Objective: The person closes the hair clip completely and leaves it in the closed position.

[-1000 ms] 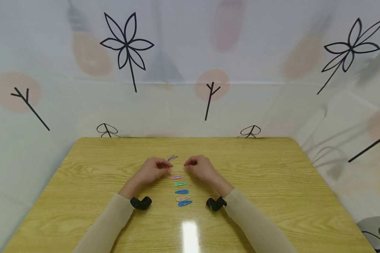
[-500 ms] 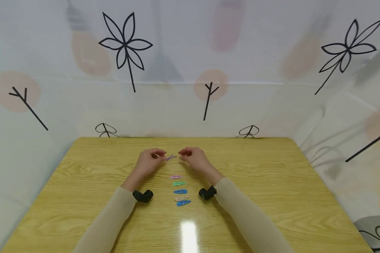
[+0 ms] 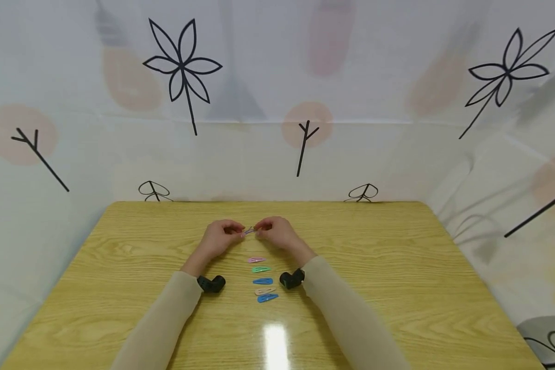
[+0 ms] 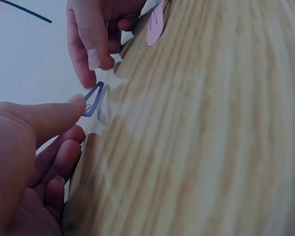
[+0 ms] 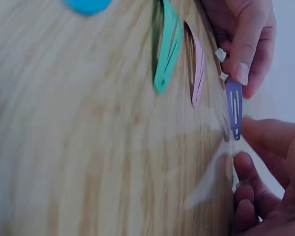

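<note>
A small purple snap hair clip (image 3: 251, 230) is between the two hands toward the back of the table. At its wider end, the left hand (image 3: 219, 238) pinches it with thumb and finger, as the right wrist view shows. The clip (image 5: 234, 109) is tilted close over the wood, and its reflection shows beside it in the left wrist view. At the narrow end of the clip (image 4: 94, 100) is the right hand (image 3: 279, 235), fingers loosely bent, thumb and fingertips apart. Fingertips of both hands are right at the table surface.
Nearer the person, a column of hair clips lies on the wood-grain table (image 3: 374, 277): pink (image 3: 256, 260), green (image 3: 261, 269), blue (image 3: 262, 281), beige (image 3: 264, 291) and another blue clip (image 3: 267, 298). Behind the table hangs a printed cloth (image 3: 240, 154).
Both hands have moved away from the person to the purple hair clip. The right hand has then come leftward, closing in on its narrow end. The column of clips has not moved.
</note>
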The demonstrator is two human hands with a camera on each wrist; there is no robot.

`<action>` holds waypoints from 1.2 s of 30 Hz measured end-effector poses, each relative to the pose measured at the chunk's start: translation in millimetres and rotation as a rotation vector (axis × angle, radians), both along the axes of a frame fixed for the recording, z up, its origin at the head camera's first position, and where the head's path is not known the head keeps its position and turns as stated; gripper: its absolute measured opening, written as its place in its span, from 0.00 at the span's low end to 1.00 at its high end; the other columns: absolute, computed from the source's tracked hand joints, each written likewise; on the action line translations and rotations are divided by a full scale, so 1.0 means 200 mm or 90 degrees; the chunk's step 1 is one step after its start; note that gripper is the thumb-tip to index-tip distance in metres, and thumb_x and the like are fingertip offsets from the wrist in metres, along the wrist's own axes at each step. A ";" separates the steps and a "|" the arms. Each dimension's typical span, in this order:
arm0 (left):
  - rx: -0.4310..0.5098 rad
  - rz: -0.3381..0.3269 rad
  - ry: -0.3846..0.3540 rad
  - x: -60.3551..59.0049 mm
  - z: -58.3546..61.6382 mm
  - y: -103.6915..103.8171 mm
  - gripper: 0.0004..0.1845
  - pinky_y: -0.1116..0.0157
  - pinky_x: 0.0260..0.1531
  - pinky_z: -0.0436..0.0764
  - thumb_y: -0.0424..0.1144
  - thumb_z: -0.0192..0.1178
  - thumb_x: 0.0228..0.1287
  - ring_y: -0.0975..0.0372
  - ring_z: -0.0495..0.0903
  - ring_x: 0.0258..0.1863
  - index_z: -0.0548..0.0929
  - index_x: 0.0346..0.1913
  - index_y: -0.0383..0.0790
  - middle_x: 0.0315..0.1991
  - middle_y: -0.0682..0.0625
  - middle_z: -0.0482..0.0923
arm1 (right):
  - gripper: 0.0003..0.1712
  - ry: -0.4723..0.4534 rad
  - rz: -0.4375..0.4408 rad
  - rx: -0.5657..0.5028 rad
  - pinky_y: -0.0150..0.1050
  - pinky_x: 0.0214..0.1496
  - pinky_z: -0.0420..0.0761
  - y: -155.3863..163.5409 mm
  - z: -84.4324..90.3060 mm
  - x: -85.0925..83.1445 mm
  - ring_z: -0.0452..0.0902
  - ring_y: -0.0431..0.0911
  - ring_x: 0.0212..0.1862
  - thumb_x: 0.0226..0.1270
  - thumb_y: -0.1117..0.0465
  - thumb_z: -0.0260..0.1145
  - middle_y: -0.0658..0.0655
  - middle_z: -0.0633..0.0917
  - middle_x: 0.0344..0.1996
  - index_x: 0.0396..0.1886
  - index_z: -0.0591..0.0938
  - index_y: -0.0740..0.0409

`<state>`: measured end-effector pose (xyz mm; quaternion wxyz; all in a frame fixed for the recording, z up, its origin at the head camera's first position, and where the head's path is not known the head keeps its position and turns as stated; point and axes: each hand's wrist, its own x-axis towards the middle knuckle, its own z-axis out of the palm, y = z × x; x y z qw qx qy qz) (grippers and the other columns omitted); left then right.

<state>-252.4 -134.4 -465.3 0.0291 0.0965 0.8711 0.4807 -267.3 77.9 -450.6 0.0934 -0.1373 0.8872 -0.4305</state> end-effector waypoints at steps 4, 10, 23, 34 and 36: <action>-0.011 0.010 0.001 0.00 0.00 0.01 0.08 0.61 0.37 0.77 0.37 0.70 0.63 0.59 0.78 0.34 0.89 0.44 0.39 0.34 0.51 0.82 | 0.06 0.009 -0.002 0.008 0.39 0.44 0.73 -0.02 0.01 0.01 0.74 0.44 0.37 0.68 0.61 0.69 0.50 0.83 0.33 0.42 0.89 0.54; -0.032 0.020 0.008 0.01 0.00 0.03 0.05 0.61 0.37 0.76 0.36 0.70 0.63 0.59 0.77 0.33 0.89 0.40 0.41 0.33 0.51 0.81 | 0.05 0.003 -0.018 0.002 0.38 0.41 0.72 -0.03 0.01 0.02 0.73 0.45 0.36 0.67 0.62 0.70 0.51 0.82 0.32 0.40 0.89 0.55; -0.006 0.088 -0.012 0.02 0.04 0.04 0.05 0.61 0.38 0.75 0.39 0.69 0.63 0.57 0.78 0.36 0.90 0.35 0.41 0.35 0.50 0.85 | 0.06 0.006 -0.040 -0.014 0.43 0.50 0.77 -0.06 0.00 0.00 0.79 0.47 0.43 0.68 0.60 0.70 0.52 0.86 0.38 0.40 0.89 0.56; 0.043 0.108 0.020 0.06 0.11 0.09 0.06 0.61 0.36 0.74 0.40 0.68 0.65 0.57 0.77 0.34 0.90 0.36 0.41 0.34 0.49 0.84 | 0.07 0.023 -0.068 -0.054 0.40 0.43 0.78 -0.03 0.05 0.03 0.79 0.45 0.39 0.69 0.58 0.69 0.51 0.87 0.37 0.39 0.89 0.56; 0.037 0.104 0.023 0.07 0.12 0.10 0.06 0.61 0.35 0.74 0.40 0.68 0.65 0.57 0.77 0.34 0.90 0.36 0.41 0.34 0.50 0.84 | 0.07 0.030 -0.068 -0.056 0.39 0.41 0.77 -0.01 0.06 0.04 0.78 0.44 0.38 0.69 0.57 0.69 0.51 0.87 0.37 0.39 0.90 0.55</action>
